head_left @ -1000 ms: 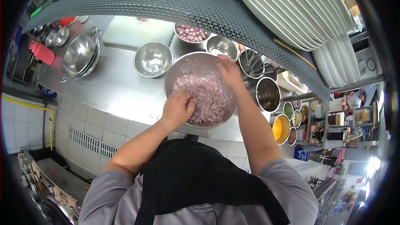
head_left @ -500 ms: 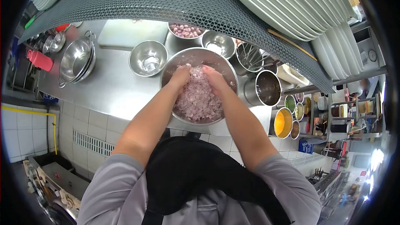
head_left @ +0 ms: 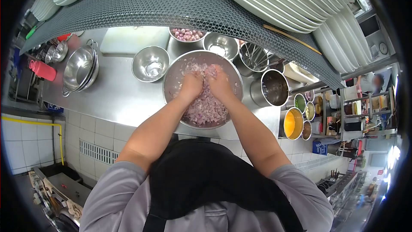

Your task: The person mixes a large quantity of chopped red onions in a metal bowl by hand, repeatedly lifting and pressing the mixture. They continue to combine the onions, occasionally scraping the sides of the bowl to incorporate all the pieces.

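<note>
Both hands were sunk side by side into a heap of chopped purple shallots (head_left: pixel 207 111) inside a large steel bowl (head_left: pixel 171 80), which stood at the near edge of the steel counter (head_left: pixel 116 96). The left hand (head_left: pixel 191 84) and the right hand (head_left: pixel 220 81) touched each other at the far side of the heap, knuckles up. Their fingers were bent down and buried among the pieces, so it could not be told whether they had closed on a handful.

Just beyond the large bowl, toward the counter's far edge, sat an empty smaller bowl (head_left: pixel 150 63), a bowl of whole shallots (head_left: pixel 186 34) and another small bowl (head_left: pixel 221 45). A white cutting board (head_left: pixel 133 38) lay along the far edge. Stacked colanders (head_left: pixel 79 66) stood toward the left end, and a dark pot (head_left: pixel 274 88) stood at the right.
</note>
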Demonstrator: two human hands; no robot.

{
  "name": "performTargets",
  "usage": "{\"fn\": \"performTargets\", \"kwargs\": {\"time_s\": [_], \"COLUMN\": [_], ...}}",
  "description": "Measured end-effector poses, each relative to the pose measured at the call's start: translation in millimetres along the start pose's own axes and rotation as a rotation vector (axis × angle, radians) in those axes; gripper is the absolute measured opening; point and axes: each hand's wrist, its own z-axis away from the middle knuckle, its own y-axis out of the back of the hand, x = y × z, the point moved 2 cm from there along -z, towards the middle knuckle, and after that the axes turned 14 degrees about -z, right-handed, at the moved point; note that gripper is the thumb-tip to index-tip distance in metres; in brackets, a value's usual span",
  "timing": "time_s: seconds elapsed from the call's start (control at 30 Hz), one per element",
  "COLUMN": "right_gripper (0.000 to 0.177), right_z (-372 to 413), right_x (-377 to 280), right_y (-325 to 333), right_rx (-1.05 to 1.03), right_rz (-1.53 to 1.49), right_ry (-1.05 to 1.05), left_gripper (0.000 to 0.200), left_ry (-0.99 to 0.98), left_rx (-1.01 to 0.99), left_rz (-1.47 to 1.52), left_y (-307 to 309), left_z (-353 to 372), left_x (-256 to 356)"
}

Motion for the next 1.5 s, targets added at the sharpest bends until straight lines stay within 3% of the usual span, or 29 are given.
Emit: {"fn": "performTargets", "kwargs": {"time_s": [0.07, 0.13, 0.27, 0.33, 0.37, 0.43, 0.47, 0.53, 0.57, 0.63, 0.77, 0.9, 1.0, 1.07, 1.1, 1.17, 1.23, 1.27, 1.3, 1.33, 1.4, 1.43, 1.5], "right_gripper": [0.045, 0.052, 0.051, 0.053, 0.053, 0.057, 0.057, 0.062, 0.062, 0.057, 0.046, 0.041, 0.040, 0.046, 0.046, 0.053, 0.053, 0.053, 0.052, 0.052, 0.051, 0.051, 0.050], "right_z": [3, 8, 2, -1, 0, 4, 4, 10, 16, 36, 48, 30, 7, -3, -11, -27, -28, -31, -34, -38, -39, -33, -20], "right_x": [-2, -23, -5, -3, -2, -10, -12, -9, -4, 9, 47, 26, 24, 11, 19, 50, 76, 78, 76, 74, 74, 49, 34], "right_y": [4, 9, 9, 20, 28, 43, 51, 57, 54, 42, 6, 18, 27, 32, 29, 14, -22, -36, -45, -45, -43, -28, -21], "right_rx": [0.088, 0.006, 0.036, -0.172, -0.167, -0.351, -0.341, -0.476, -0.464, -0.552, -0.303, -0.282, -0.356, -0.640, -0.636, -0.319, -0.239, -0.166, -0.165, -0.167, -0.229, -0.207, -0.137], "right_rz": [0.036, -0.045, 0.027, 0.124, 0.117, -0.020, -0.030, 0.096, 0.076, 0.350, 0.323, 0.260, 0.343, 0.430, 0.424, 0.058, 0.006, -0.038, -0.259, -0.264, -0.347, -0.135, -0.059], "right_ry": [-0.009, -0.256, -0.426, -0.372, -0.379, -0.360, -0.362, -0.445, -0.452, -0.300, -0.193, -0.215, -0.207, -0.143, -0.144, -0.134, -0.160, -0.177, -0.329, -0.327, -0.279, -0.176, -0.074], "left_gripper": [0.036, 0.042, 0.046, 0.043, 0.043, 0.032, 0.032, 0.024, 0.024, 0.023, 0.020, 0.026, 0.031, 0.032, 0.030, 0.029, 0.033, 0.033, 0.032, 0.030, 0.028, 0.027, 0.027], "left_ry": [0.022, 0.076, 0.209, 0.157, 0.159, -0.185, -0.191, -0.314, -0.323, -0.276, -0.268, -0.227, -0.189, -0.181, -0.183, -0.192, 0.141, 0.140, 0.187, 0.234, 0.230, 0.183, 0.143], "left_rx": [-0.002, -0.022, -0.085, -0.290, -0.297, -0.128, -0.136, -0.055, -0.069, -0.076, -0.020, 0.017, -0.006, -0.050, -0.029, -0.010, -0.062, -0.063, -0.166, -0.268, -0.233, -0.187, -0.143], "left_rz": [0.067, 0.203, 0.054, 0.359, 0.351, -0.118, -0.129, -0.467, -0.484, -0.504, -0.494, -0.591, -0.574, -0.575, -0.505, -0.441, 0.313, 0.309, 0.533, 0.758, 0.737, 0.698, 0.656], "left_y": [-5, -6, 5, 0, 5, 29, 37, 54, 55, 53, 41, 45, 49, 40, 23, 9, -10, -16, -23, -28, -35, -37, -36], "left_z": [-2, -9, -15, -25, -27, -24, -20, 0, 6, 15, 17, 8, 3, -8, -26, -39, -28, -33, -40, -47, -49, -50, -43], "left_x": [-5, -10, -14, -35, -43, -34, -30, -20, -20, -20, -18, -16, -14, -31, -62, -67, -46, -46, -45, -45, -50, -50, -43]}}
